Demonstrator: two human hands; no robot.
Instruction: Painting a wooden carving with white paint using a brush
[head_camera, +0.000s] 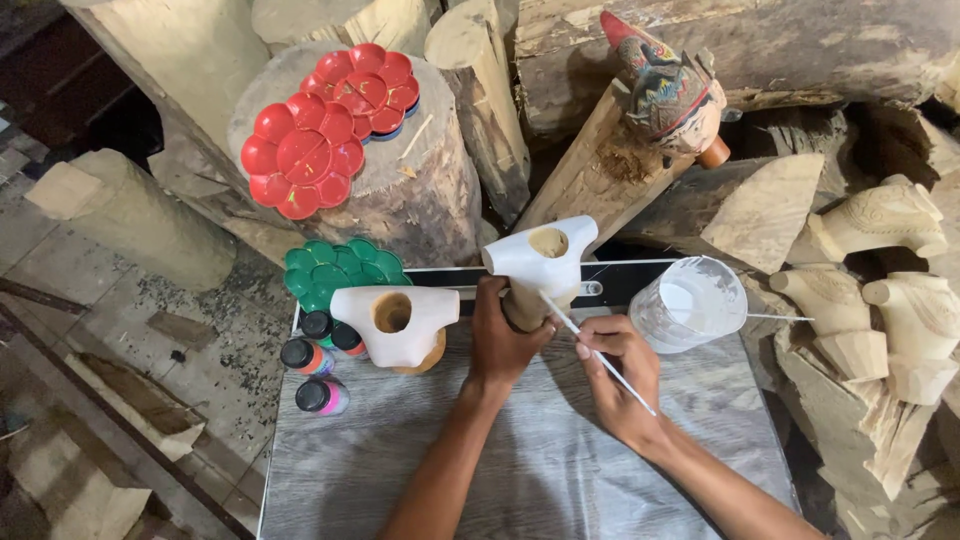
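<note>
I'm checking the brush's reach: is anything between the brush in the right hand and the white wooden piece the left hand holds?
Nothing visible: the brush in the right hand already reaches the white piece gripped by the left hand.

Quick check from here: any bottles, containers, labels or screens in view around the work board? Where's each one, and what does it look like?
Paint bottles: four small ones with black caps at the board's left edge, with orange, green and pink showing.
Plastic cup: clear, white liquid inside, right of the right hand.
Palettes: two red flower-shaped ones on a log, a green one behind the bottles.
No screens or signs.
</note>
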